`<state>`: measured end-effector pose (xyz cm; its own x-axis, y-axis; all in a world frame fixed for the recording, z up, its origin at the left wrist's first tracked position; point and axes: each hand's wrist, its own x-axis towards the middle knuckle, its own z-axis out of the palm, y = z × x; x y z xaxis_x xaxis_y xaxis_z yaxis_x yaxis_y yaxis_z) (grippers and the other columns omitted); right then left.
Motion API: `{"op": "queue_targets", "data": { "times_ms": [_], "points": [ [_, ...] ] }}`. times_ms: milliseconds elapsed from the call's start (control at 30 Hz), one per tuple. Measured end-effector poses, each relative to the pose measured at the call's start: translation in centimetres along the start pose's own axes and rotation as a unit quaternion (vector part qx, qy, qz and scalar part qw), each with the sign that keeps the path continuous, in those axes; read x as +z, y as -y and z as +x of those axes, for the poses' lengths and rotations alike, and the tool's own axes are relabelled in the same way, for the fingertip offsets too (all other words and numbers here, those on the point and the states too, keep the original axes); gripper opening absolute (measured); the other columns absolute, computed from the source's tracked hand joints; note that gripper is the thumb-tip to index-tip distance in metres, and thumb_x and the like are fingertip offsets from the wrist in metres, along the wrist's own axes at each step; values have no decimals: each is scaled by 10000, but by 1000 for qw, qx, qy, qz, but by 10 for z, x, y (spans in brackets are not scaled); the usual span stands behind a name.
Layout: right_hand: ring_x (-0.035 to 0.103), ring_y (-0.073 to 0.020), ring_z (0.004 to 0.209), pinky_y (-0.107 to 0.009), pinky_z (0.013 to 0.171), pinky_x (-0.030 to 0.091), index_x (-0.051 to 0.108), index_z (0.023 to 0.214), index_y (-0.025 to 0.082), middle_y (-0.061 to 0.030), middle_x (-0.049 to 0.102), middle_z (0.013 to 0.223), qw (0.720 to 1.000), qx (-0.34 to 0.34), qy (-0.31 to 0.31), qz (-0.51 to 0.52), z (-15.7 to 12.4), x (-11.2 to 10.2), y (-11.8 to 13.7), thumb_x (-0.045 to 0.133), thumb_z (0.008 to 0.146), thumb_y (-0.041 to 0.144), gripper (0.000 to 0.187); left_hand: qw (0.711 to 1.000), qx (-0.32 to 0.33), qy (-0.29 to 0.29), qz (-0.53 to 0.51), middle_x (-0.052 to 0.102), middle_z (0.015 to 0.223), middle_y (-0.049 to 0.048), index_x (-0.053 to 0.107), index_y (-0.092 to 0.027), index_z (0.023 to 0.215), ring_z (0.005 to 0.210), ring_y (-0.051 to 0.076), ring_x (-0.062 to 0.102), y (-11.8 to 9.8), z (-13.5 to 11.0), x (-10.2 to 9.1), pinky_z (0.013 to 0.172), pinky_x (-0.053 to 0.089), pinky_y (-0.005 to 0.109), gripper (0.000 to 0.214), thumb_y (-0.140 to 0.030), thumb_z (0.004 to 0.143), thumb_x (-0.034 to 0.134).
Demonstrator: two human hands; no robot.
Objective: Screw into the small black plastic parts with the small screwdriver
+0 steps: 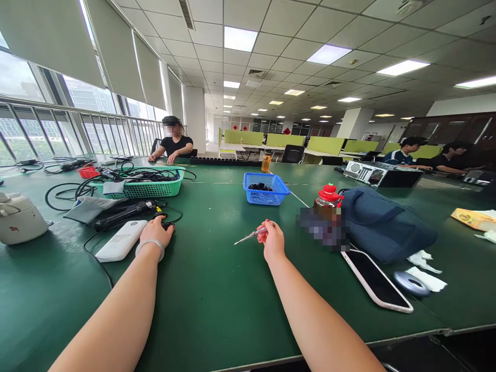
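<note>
Green tabletop (pixel 217 310): it is stretching out under both of my forearms and carrying everything around me.
Right hand (pixel 272 239): I am pinching the handle of a small screwdriver (pixel 250 235) between my thumb and curled fingers, a little above the table near its middle.
Screwdriver: its thin metal shaft is pointing left and slightly down, with the tip hanging clear of the surface.
Left hand (pixel 157 231): I am laying it palm down on the table, and a pale wristband (pixel 150 245) is sitting around my wrist.
Left fingers: they are reaching onto a small black piece (pixel 167 226) at the end of a cable; I cannot tell whether they are closing on it or only resting there.
White device (pixel 121 241): it is lying flat just beside my left hand, on its outer side.
Black cylinder (pixel 124 215): it is lying just beyond the white device, among loose black cables.
Green basket (pixel 147 189): it is standing farther back on the left, holding a tangle of cables.
Blue basket (pixel 266 196): it is sitting beyond my right hand, well apart from it, with dark bits inside.
Red-capped bottle (pixel 329 192): it is standing to the right of my right hand, against a dark blue bag (pixel 383 227).
Phone (pixel 375 281): it is lying face up in front of the bag.
Seated person (pixel 173 142): they are resting both arms on the far end of the table.
</note>
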<state>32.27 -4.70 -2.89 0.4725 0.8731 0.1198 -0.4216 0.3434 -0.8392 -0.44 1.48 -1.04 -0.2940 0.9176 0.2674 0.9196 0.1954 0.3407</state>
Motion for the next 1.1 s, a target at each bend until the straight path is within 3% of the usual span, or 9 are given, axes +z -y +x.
{"op": "queue_targets", "data": {
  "times_ms": [200,367,567,700,800,900,967,1033,1100],
  "points": [
    [469,-84,355,-199,333,350,509,679,192,22,607,529,1000,0,3,1,0,-1,0,710,693,432,313,1000,-10,-12,6,561,1286,171,512,-161,1281,1156,317,551,-1,-6,-1,926,455,399,508,-416,842,501],
    [467,-83,358,-200,337,352,519,682,190,19,613,534,1000,2,3,5,0,-1,-2,707,685,423,300,998,-33,38,29,609,1229,186,507,-155,1304,1131,320,578,3,-2,4,910,470,402,556,-393,805,565],
    [462,-82,354,-196,330,344,510,674,191,23,607,528,1000,4,2,8,0,-1,-1,726,667,456,342,998,-35,51,30,658,1153,184,528,-149,1282,1068,317,620,3,-1,3,875,490,396,544,-453,831,525],
    [467,-82,357,-199,337,351,516,681,190,25,606,533,1000,8,4,10,-1,0,1,728,667,451,336,997,-26,61,40,660,1160,174,554,-152,1245,1070,305,618,-2,-6,-4,877,485,379,435,-360,867,495],
    [463,-80,355,-200,338,346,514,682,190,27,605,535,1000,10,4,12,-2,2,1,724,672,446,332,999,11,27,34,670,1136,165,564,-154,1228,1072,313,611,-18,-16,-13,873,477,388,390,-303,878,478],
    [468,-80,357,-199,339,346,510,678,188,24,609,539,1000,13,0,13,-3,3,1,731,668,440,335,997,73,4,-3,669,1146,136,571,-181,1213,1069,291,613,-51,-33,-20,880,469,366,366,-304,879,485],
    [469,-80,355,-198,338,343,509,680,188,26,606,533,1000,16,-9,14,-2,3,1,731,667,439,336,993,108,38,-32,670,1148,123,552,-193,1239,1061,270,619,-76,-46,-21,880,466,346,380,-305,880,495],
    [445,-71,338,-192,330,321,509,687,188,34,593,514,999,22,-20,17,-1,1,1,723,674,439,330,984,132,112,-40,659,1169,137,483,-175,1319,1088,264,607,-98,-60,-18,897,455,346,463,-249,864,526],
    [402,-58,313,-184,317,282,507,693,190,46,574,490,999,32,-31,21,2,-1,0,711,685,435,319,977,144,149,-43,676,1132,142,539,-163,1263,1062,261,621,-113,-72,-12,882,462,331,442,-204,825,579]
  ]
}}
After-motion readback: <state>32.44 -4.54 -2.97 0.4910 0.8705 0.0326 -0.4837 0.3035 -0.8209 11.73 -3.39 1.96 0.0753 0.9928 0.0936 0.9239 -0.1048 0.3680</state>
